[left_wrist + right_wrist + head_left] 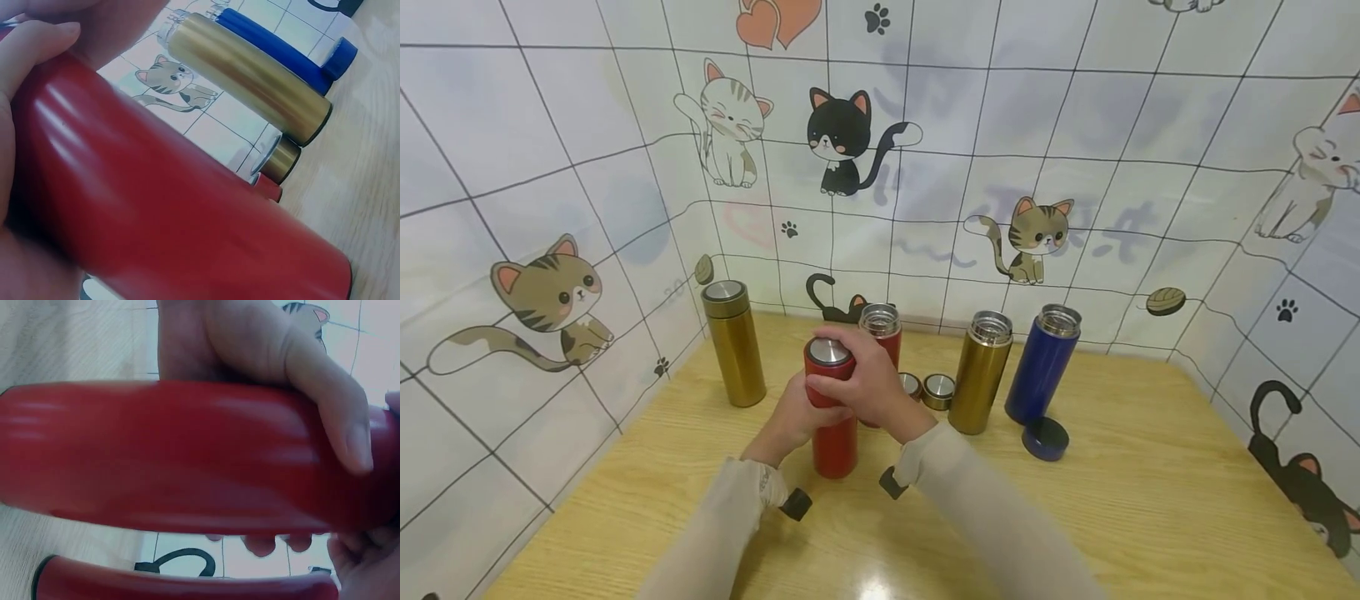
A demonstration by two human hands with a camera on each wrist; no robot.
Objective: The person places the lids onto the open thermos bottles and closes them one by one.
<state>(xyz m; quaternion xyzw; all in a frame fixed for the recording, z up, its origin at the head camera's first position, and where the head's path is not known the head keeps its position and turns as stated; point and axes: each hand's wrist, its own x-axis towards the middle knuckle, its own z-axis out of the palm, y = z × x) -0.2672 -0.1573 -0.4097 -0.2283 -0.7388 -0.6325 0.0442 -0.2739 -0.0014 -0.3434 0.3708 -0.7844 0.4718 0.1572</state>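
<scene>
A red thermos bottle [835,450] stands upright on the table, its lid [831,352] with a steel top in place. My left hand [793,421] is wrapped around its upper body; in the right wrist view the left thumb [340,425] lies across the red side. From the right, my right hand [874,382] grips the lid end, fingers behind and thumb in front. Just behind stands a second red thermos [891,342] without a lid, partly hidden by the right hand. Close to the right hand lie a small red lid [911,385] and a gold lid [938,390].
To the left is a gold thermos [735,354] with its lid on. On the right stand an open gold thermos [979,383] and an open blue thermos [1042,367], a blue lid [1046,438] before them. Cat-print sheeting [940,192] walls the wooden table [1150,467].
</scene>
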